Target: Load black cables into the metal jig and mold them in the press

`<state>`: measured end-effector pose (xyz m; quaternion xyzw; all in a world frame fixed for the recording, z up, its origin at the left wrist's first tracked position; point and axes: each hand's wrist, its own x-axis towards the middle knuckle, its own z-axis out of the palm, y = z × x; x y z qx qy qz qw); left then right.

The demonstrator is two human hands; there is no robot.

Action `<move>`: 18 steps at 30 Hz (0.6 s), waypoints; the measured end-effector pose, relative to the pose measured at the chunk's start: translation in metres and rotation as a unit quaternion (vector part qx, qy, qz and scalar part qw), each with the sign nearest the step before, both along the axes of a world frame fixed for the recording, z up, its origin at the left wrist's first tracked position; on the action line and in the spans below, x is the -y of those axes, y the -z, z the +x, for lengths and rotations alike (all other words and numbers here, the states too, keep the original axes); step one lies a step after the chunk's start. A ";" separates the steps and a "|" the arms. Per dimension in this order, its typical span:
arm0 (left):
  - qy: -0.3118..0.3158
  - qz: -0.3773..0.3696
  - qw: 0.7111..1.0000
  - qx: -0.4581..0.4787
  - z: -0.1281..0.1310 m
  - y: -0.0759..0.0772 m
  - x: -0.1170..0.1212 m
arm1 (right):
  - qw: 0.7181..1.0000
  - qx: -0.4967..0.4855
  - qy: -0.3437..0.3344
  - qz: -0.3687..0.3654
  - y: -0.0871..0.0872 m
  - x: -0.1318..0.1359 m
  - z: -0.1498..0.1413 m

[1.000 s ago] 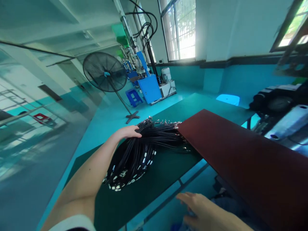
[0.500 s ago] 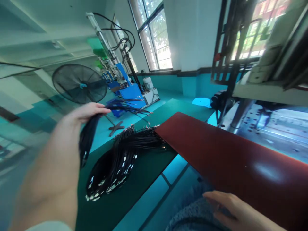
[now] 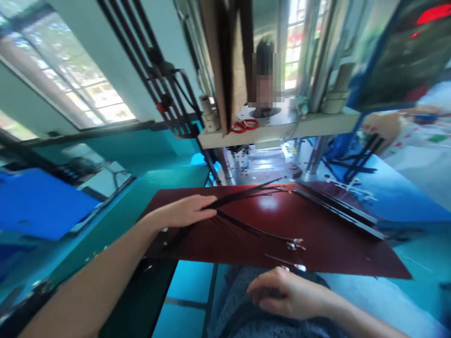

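Note:
My left hand (image 3: 192, 210) is closed around a bundle of thin black cables (image 3: 243, 195) above the reddish-brown board (image 3: 225, 246). The cable ends fan out to the right over the board, some with shiny metal tips. Part of the bundle behind my hand is blurred and hidden by my arm. Low in front of my lap, at the board's near edge, my right hand (image 3: 282, 291) is loosely curled, with a gap between thumb and fingers and nothing visible in it. Just beyond its knuckles lie more cable tips (image 3: 299, 267).
Beyond the board stands a press machine (image 3: 278, 136) with red-handled scissors (image 3: 244, 126) on its ledge. A dark metal rail (image 3: 338, 213) lies at the board's right. Another person's arm (image 3: 384, 126) is at the far right. A green table (image 3: 127, 300) extends left.
My view has swung right, toward the press. My left hand has carried the black cables from above the green table to over the brown board. The right hand stays low near my lap.

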<state>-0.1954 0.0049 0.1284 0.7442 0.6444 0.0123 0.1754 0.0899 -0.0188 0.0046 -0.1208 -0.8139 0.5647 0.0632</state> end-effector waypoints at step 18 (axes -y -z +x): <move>-0.010 -0.002 1.000 0.000 0.157 0.122 -0.098 | 0.934 0.155 0.058 0.316 -0.002 -0.011 0.023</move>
